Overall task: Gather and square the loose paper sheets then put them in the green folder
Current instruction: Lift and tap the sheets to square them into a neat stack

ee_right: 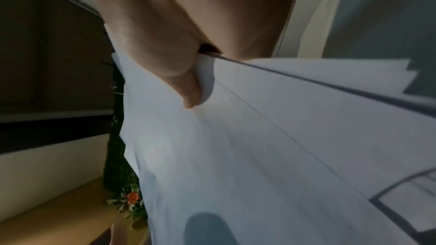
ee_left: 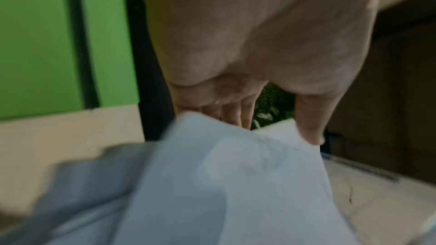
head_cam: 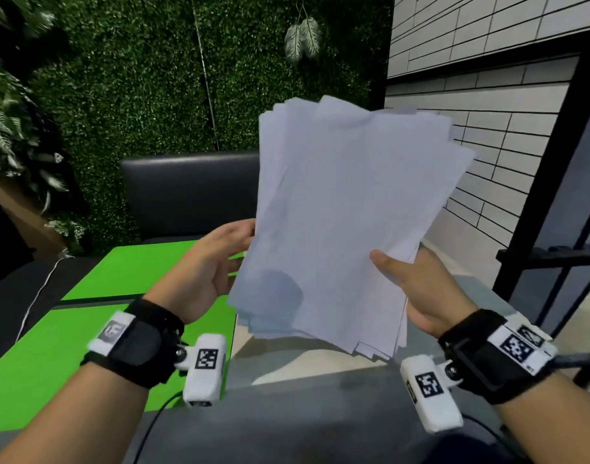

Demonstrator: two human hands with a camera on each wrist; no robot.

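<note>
From the head view, the right hand grips the paper sheets at their right edge, thumb on the front, holding them up above the table. The left hand touches their left edge with relaxed, extended fingers. The open green folder lies below the left hand.

The left wrist view, blurred, shows straight fingers meeting the sheets' edge.

In the right wrist view the thumb presses onto the uneven stack.
</note>
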